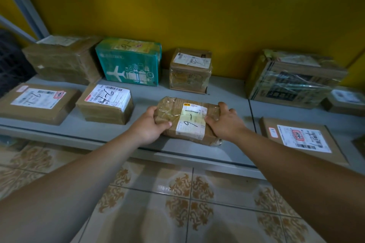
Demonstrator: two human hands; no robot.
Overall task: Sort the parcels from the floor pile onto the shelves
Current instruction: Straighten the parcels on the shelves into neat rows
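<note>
Head view, and from the left: the small labelled box [104, 104] sits near the action, so a sideways shove could nudge it. The left grip [150, 127] is curled round the parcel's left end, thumb on top. The brown parcel [189, 122] lies low on the grey shelf [144, 102], in the front row and close to the front lip. That's the worry: release it with the near edge overhanging and it may tip onto the tiled floor [177, 203]. The glossy tape looks slick too, so fingers might slide. The right grip [225, 122] clasps the right end, fingers wrapped over the far corner. The flat parcel [302, 140] further right is apart, so little danger there. The parcel looks lumpy and soft-cornered, brown wrap under clear tape, with a white-and-yellow label bearing a number in black marker.
</note>
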